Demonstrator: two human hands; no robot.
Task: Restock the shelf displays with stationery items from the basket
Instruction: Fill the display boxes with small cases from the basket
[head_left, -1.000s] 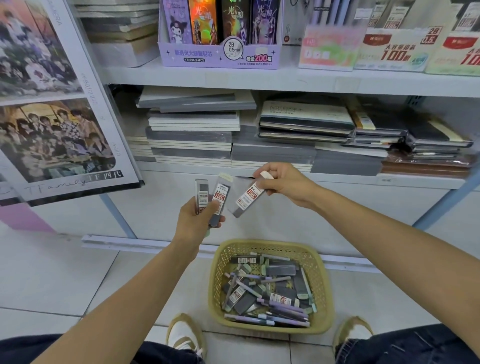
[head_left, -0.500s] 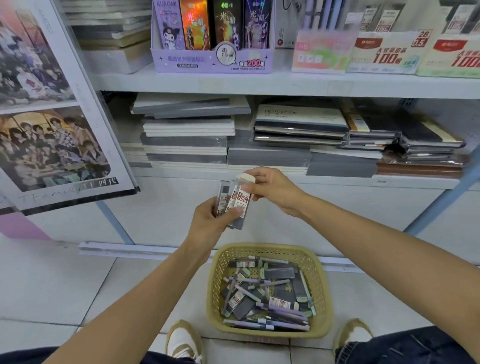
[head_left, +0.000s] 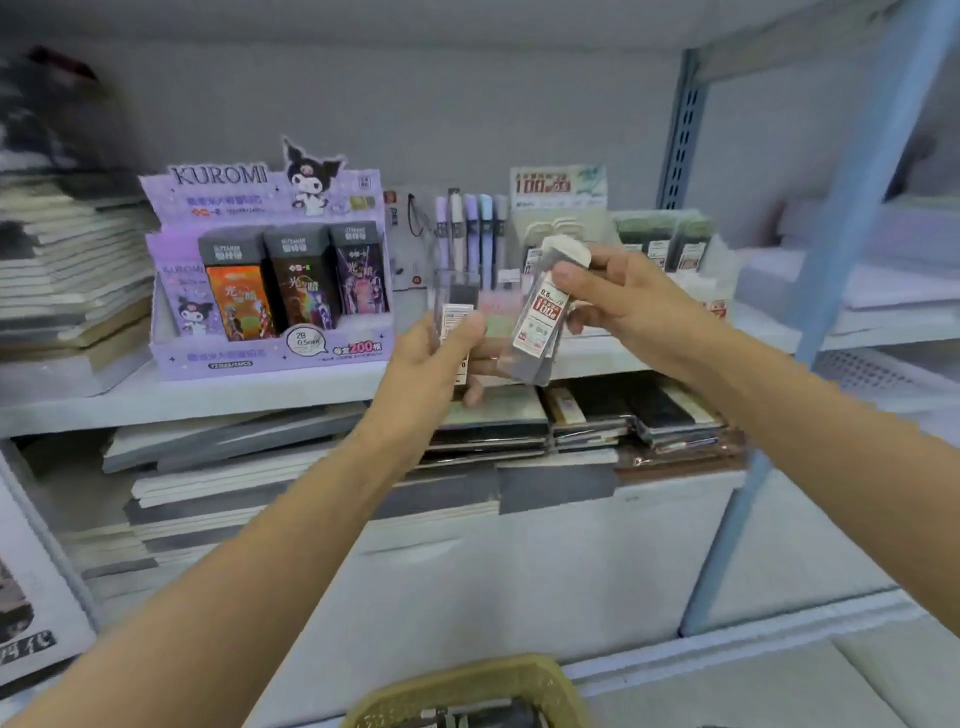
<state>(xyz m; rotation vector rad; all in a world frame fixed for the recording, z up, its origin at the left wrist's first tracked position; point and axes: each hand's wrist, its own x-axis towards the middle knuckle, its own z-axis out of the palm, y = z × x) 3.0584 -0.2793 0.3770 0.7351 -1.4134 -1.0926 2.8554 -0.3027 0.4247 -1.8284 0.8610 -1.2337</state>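
Since the long white metal shelf (head_left: 208, 400) with blue uprights fills my feed at hand height, I judge the step in hand to be carrying stock up to its display, with nothing set down yet. On that shelf the purple cardboard Kuromi display box (head_left: 270, 358) stands to the left, holding a row of upright dark-topped lead boxes. Further right, behind the hands, stands a pale cardboard display box with a red "100" header card (head_left: 558, 189). It holds white-capped cases, though blur hides how many. At the bottom edge the yellow woven plastic basket (head_left: 457, 678) shows only its rim, with dark items inside that I cannot make out. My left hand (head_left: 431, 364) is curled round a few white-labelled clear plastic cases (head_left: 456, 317), thumb on the front. My right hand (head_left: 634, 306) pinches a white-capped clear plastic lead case with a red-and-white label (head_left: 543, 317) near its cap. It is tilted, with its lower end by the left fingers; whether they touch I cannot tell. Next I would reach the right hand to the pale box and slot the case in upright, which calls for a free slot and a steady aim.
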